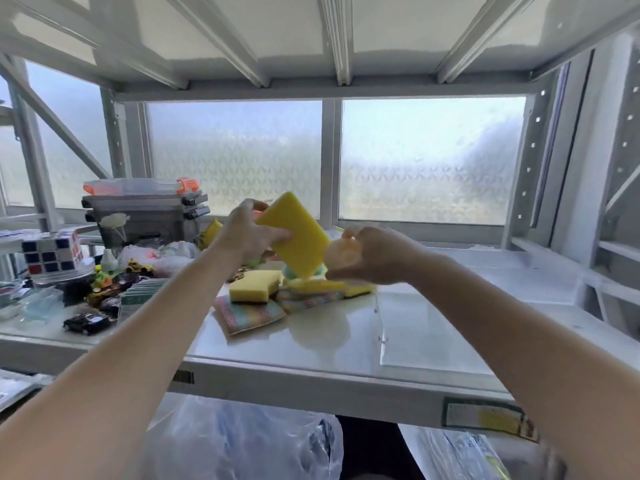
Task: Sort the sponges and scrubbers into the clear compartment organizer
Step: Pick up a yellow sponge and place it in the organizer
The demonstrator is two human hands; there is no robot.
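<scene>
1. White shelf point(311, 344), glossy top, frosted window behind
2. Clear compartment organizer point(433, 334) lying on shelf at right, dividers faintly visible, compartments bare
3. Left hand point(242, 233) raised above shelf, fingers clamped on large yellow sponge point(294, 233), held tilted in the air
4. Right hand point(374, 254) just beside it, curled around pale orange scrubber point(337, 254), touching the sponge's lower edge
5. Sponge pile on shelf below hands: notched yellow sponge point(254, 285) atop striped pastel cloths point(246, 315)
6. Rubik's cube point(52, 254) far left, amid toy cars
</scene>
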